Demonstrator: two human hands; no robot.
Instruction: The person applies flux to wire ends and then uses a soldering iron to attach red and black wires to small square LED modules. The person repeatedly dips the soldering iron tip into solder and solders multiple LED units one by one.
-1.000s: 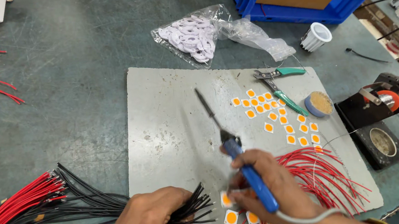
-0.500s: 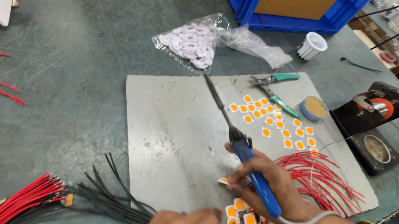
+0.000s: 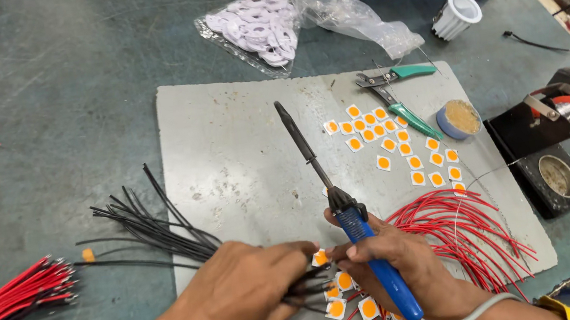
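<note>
Green-grey workbench (image 3: 72, 100) with a pale grey mat (image 3: 241, 158) laid on top, pretty cluttered setup. Left hand (image 3: 244, 297) is closed around a bunch of black wires (image 3: 155, 232), which fan out to the left over the mat edge. Right hand (image 3: 394, 263) is wrapped round the blue handle of a soldering iron (image 3: 339, 211), tip pointing up and away across the mat. Both hands sit right over some small white squares with orange centres (image 3: 335, 309); more of those squares (image 3: 393, 142) are scattered further up. Red wires (image 3: 463, 232) are piled just right of the right hand, another red bundle (image 3: 10, 302) lies far left. Green-handled cutters (image 3: 392, 78), a solder stand (image 3: 554, 139) and a plastic bag of white rings (image 3: 259, 20) sit beyond.
</note>
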